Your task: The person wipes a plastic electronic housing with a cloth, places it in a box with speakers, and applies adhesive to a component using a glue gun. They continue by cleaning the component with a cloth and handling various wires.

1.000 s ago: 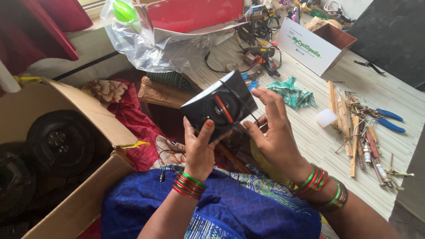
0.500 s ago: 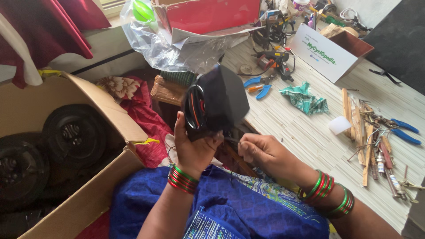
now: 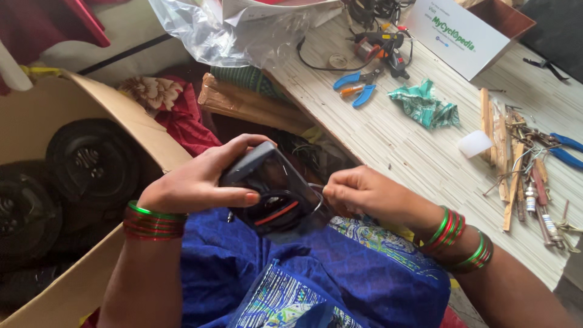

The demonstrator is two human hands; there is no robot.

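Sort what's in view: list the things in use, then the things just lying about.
In use:
left hand, gripping the black speaker box
right hand, pinching at its edge

Lying about:
blue pliers
green cloth
white carton
plastic bag
cardboard box

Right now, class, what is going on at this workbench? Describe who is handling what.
A person sits at a low table, holding a small black speaker box over their lap. The left hand grips its top and side, while the right hand pinches thin wires at its edge. Blue-handled pliers, a green cloth and loose tools lie on the table. A cardboard box of round black speakers sits to the left.
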